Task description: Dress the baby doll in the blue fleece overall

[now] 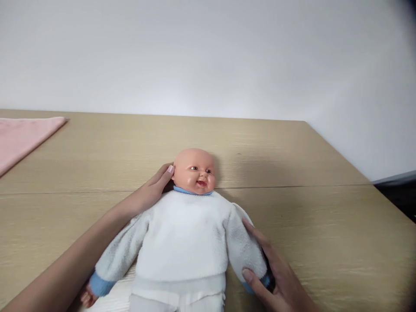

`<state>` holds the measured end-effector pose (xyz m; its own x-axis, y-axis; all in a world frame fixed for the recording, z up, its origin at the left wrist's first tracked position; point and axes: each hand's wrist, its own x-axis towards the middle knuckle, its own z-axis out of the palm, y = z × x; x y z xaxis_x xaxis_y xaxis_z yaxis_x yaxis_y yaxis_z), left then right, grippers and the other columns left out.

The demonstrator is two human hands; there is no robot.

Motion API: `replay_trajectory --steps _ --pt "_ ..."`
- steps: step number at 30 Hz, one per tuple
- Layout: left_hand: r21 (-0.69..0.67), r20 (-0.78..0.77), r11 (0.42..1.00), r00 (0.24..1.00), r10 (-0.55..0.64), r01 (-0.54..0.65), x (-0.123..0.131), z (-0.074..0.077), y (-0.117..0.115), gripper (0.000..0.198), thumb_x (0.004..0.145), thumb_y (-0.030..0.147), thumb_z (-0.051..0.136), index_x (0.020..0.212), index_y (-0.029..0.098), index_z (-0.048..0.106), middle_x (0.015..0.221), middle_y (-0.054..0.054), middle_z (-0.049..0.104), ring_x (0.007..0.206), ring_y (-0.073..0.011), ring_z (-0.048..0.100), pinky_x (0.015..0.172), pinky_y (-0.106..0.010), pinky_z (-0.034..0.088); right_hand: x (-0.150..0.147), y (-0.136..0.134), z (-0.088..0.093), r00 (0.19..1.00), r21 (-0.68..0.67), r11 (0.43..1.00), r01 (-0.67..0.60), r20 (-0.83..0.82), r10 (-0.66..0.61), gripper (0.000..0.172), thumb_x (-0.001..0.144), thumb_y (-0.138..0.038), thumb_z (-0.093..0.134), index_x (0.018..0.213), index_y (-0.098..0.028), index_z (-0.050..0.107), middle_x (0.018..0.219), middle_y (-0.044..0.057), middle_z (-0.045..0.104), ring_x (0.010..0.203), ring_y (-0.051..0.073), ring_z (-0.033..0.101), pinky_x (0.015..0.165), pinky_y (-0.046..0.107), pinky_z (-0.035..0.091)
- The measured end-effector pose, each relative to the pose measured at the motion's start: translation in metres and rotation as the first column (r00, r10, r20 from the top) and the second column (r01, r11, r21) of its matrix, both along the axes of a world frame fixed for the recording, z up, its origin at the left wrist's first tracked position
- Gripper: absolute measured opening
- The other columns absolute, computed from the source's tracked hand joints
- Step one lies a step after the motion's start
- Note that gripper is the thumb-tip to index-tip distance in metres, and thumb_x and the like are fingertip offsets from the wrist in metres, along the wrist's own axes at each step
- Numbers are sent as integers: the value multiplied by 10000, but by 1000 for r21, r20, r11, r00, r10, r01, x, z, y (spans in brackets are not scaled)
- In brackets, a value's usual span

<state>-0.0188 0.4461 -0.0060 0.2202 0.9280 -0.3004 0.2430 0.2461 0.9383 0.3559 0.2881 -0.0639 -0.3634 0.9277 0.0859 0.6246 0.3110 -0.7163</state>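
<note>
A baby doll (182, 234) with a bald plastic head lies on its back, head toward the far side. It wears a white fleecy suit with blue collar and cuffs. My left hand (160, 180) cups the side of the doll's head, the thumb by its ear and the other fingers partly hidden behind head and neck. Around the doll's sleeve on the right, my right hand (273, 268) is closed, thumb near the blue cuff and fingers along the outer side. The doll's lower legs fall outside the view.
The light wooden table (325, 225) has a seam running across it. A pink cloth (26, 136) lies flat at the far left. Behind the table rises a pale wall (201, 56). Something dark (398, 195) shows beyond the right edge.
</note>
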Motion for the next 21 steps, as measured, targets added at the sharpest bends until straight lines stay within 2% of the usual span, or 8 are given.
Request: replay_trajectory --steps 2,4,12,14,19,21 --pt "-5 31 1000 1000 2 -2 0 -3 1 828 1052 879 450 1677 337 424 1673 -93 629 1518 -359 607 1258 -486 529 1 -1 -3 1000 -19 1000 6 -13 -6 857 1073 -379 670 1816 -346 245 1814 123 475 1623 336 548 1300 478 525" --pt "9 33 1000 999 -3 2 0 -5 2 847 1045 891 446 1688 345 370 1658 -105 632 1481 -362 633 1251 -503 531 1 -1 -2 1000 -42 999 11 -28 -12 847 1073 -370 669 1815 -334 260 1820 129 465 1634 338 534 1313 476 511" --pt "8 13 1000 1000 -4 4 3 -3 0 808 1064 882 405 1704 393 327 1624 -79 653 1551 -362 564 1299 -542 468 -5 2 10 1000 -55 998 2 -13 -3 815 1098 -380 636 1804 -381 227 1803 123 494 1629 341 539 1277 527 553" --pt "15 -3 1000 1000 -1 1 3 -2 0 802 1074 868 401 1709 382 326 1609 -81 666 1575 -367 539 1304 -550 463 -6 3 10 1000 -52 999 8 -11 -8 807 1101 -383 634 1801 -385 232 1802 119 497 1629 342 539 1273 535 558" --pt "55 -9 998 1000 4 -4 5 0 0 771 1111 805 402 1697 304 395 1537 -103 722 1698 -349 371 1253 -497 532 -7 3 10 999 -59 998 13 -28 -15 814 1095 -380 650 1800 -397 245 1810 95 489 1637 333 529 1278 513 555" --pt "74 -15 997 1000 -3 4 7 0 0 764 1124 778 392 1706 284 388 1553 -111 712 1700 -338 370 1255 -492 532 -7 3 11 1000 -57 998 10 -25 -12 812 1096 -381 649 1803 -377 248 1807 109 490 1634 336 533 1276 516 557"
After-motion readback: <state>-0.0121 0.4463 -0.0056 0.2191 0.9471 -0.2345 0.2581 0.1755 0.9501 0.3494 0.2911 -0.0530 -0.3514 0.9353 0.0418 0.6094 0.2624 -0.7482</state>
